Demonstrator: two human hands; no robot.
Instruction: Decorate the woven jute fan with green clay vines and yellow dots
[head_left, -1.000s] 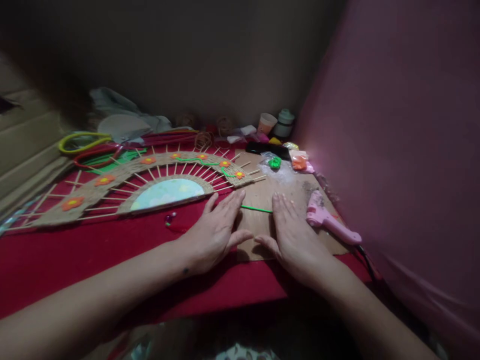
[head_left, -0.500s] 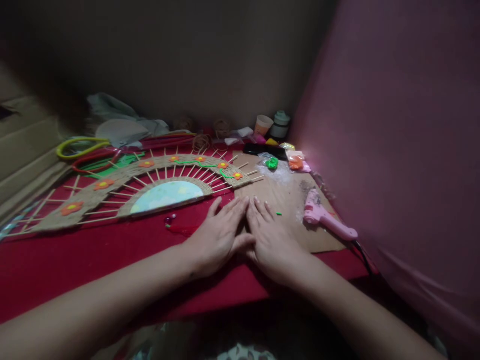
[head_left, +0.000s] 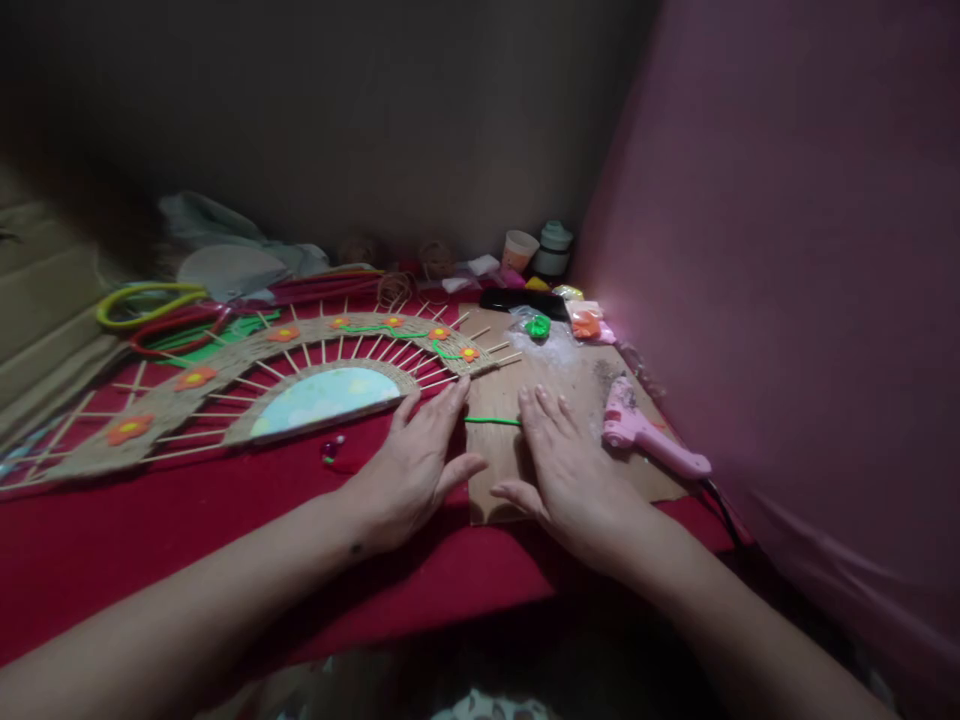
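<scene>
Currently both bare hands palm-down, side by side, a gap between them. Left hand (head_left: 409,470) laid flat, its four fingers nearly together, thumb stretched inward; right hand (head_left: 574,475) likewise flat, fingers slightly parted, thumb pointing at the other. Neither pinches anything. Across the gap runs a thin bright-green strand (head_left: 493,421), close to straight, lying on a flat tan board (head_left: 589,375); its ends meet the fingers of each hand, and how far it runs beneath them cannot be seen. Right of the right hand, on the same board, a pink glue gun (head_left: 652,435). Toward the board's far edge, a lump of green clay (head_left: 537,326) on clear plastic, with an orange packet (head_left: 586,323) just beside it. Beyond the left hand, a large fan-shaped piece of woven tan band and thin sticks (head_left: 238,352), bearing orange flowers with yellow centres, green squiggles at its right portion, and a pale-blue half-disc (head_left: 326,398) at its inner edge. Red cloth (head_left: 450,590) underneath. Farthest back, a paper cup (head_left: 519,250) near a lidded bottle (head_left: 553,248).
</scene>
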